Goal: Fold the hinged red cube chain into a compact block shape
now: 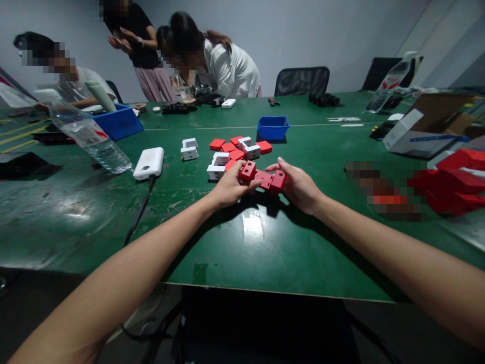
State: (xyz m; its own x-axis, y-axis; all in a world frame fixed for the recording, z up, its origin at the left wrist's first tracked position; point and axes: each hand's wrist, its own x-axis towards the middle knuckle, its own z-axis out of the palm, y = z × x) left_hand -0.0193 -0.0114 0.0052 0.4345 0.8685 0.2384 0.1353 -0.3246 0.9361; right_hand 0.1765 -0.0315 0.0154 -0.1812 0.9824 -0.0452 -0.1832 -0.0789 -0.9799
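Observation:
Both my hands hold one red plastic part [262, 178] just above the green table [250, 247]. My left hand [229, 189] pinches its left block end. My right hand [297, 187] grips its right block end, fingers curled around it. Just beyond lies a cluster of red plastic pieces [232, 149] mixed with white bracket parts [218, 167], and another white part [189, 149] sits a little to the left. A small blue bin [273, 127] stands behind the cluster.
A white power bank [149, 163] with a black cable and a tilted water bottle [90, 136] lie at left. A larger blue bin [118, 122] and several people are at the far side. A cardboard box [424, 131] and red parts [456, 182] are at right.

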